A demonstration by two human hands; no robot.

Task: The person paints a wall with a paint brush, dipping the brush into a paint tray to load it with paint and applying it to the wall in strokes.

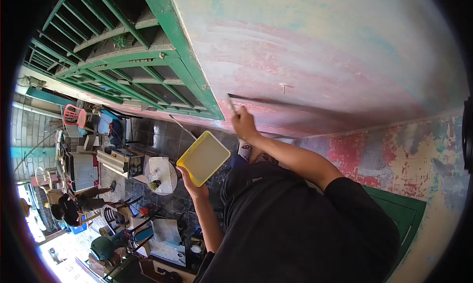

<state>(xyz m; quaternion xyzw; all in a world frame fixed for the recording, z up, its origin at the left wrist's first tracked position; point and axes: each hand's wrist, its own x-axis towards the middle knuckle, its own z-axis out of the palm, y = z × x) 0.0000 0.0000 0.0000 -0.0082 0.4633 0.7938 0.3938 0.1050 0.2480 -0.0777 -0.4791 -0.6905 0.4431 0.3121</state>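
Observation:
My right hand (245, 124) is closed around a narrow, pale paintbrush (232, 105), its tip right at the wall close to the green window frame. Pink, white and bluish patches cover this wall (295, 51). My left hand (193, 183) grips a yellow rectangular tub (185, 159) by its lower edge, thumb along the side. Pale grey-white paint (206, 157) fills the tub's face as seen from above. The tub is held out in front of my body, below and left of the brush.
A green barred window (162, 78) runs along the upper left. A nail (284, 88) sticks out of the wall. Below are a round white table (167, 177), a pink chair (74, 116) and cluttered furniture. Another person (74, 206) is at the far left. A green door (394, 211) stands behind me.

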